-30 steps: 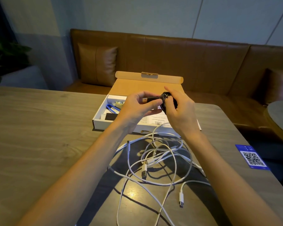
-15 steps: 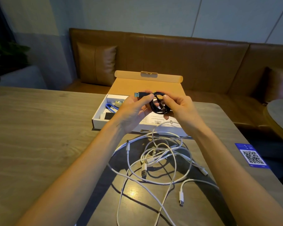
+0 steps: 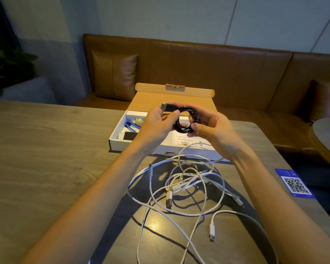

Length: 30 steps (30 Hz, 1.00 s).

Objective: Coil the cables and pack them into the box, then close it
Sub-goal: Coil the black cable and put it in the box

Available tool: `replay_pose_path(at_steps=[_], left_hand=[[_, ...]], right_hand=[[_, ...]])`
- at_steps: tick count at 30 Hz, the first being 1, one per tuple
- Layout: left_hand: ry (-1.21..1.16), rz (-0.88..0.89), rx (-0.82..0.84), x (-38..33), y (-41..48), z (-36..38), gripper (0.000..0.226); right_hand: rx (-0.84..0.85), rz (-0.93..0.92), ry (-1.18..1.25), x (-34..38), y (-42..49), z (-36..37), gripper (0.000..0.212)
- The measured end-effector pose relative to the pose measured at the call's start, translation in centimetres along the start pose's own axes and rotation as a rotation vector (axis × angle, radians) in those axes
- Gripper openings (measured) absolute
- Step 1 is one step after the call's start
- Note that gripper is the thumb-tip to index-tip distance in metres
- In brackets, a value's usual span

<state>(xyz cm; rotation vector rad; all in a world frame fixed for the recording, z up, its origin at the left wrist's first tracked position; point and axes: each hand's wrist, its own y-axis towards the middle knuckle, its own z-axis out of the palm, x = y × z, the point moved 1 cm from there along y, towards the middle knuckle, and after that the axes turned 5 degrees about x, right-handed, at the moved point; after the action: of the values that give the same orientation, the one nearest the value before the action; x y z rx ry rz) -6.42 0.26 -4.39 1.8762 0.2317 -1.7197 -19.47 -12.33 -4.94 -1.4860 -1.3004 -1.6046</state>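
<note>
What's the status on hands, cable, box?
Left hand and right hand both pinching the coiled black cable above the box. Box open. White cables loose on the table, uncoiled.

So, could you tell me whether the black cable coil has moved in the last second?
Yes: the black cable coil has turned from edge-on to an open ring above the box.

black cable (image 3: 187, 120) now an open ring between both hands — usb plug (image 3: 167, 107) freed, up-left
</note>
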Motion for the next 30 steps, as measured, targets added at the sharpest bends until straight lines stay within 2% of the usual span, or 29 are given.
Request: replay_pose_path(at_steps=[2,5,7,9,12,16,19,22,25,27,30], left_hand=[[0.094,0.004,0.012,0.3,0.1,0.0,0.018],[0.187,0.083,0.007,0.4,0.1,0.6,0.021],[0.207,0.119,-0.01,0.4,0.1,0.9,0.022],[0.195,0.095,0.002,0.5,0.2,0.8,0.022],[0.191,0.027,0.066,0.8,0.3,0.2,0.022],[0.462,0.18,0.007,1.2,0.1,-0.1,0.026],[0.566,0.243,-0.074,2.0,0.0,0.4,0.035],[0.371,0.184,-0.169,2.3,-0.2,1.1,0.041],[0.073,0.041,-0.21,1.9,-0.1,1.2,0.027],[-0.083,-0.023,-0.198,1.6,0.0,0.9,0.023],[-0.278,-0.116,-0.094,0.9,-0.2,0.7,0.026]], right_hand=[[-0.061,-0.039,-0.119,-0.1,-0.1,0.3,0.045],[-0.211,-0.098,-0.198,-0.4,0.2,1.1,0.026],[-0.272,-0.144,-0.277,-0.4,0.4,1.5,0.022],[-0.278,-0.17,-0.366,-0.2,0.6,1.8,0.02],[-0.244,-0.133,-0.369,-0.4,0.7,1.7,0.021],[-0.167,-0.052,-0.343,-1.0,0.6,1.4,0.025],[-0.198,-0.036,-0.335,-1.3,0.6,1.3,0.026],[-0.255,-0.05,-0.358,-1.5,0.7,1.2,0.026],[-0.273,-0.078,-0.362,-1.3,0.7,1.4,0.024],[-0.273,-0.069,-0.322,-0.8,0.7,1.6,0.025],[-0.284,-0.07,-0.338,-0.4,0.7,1.4,0.028]])
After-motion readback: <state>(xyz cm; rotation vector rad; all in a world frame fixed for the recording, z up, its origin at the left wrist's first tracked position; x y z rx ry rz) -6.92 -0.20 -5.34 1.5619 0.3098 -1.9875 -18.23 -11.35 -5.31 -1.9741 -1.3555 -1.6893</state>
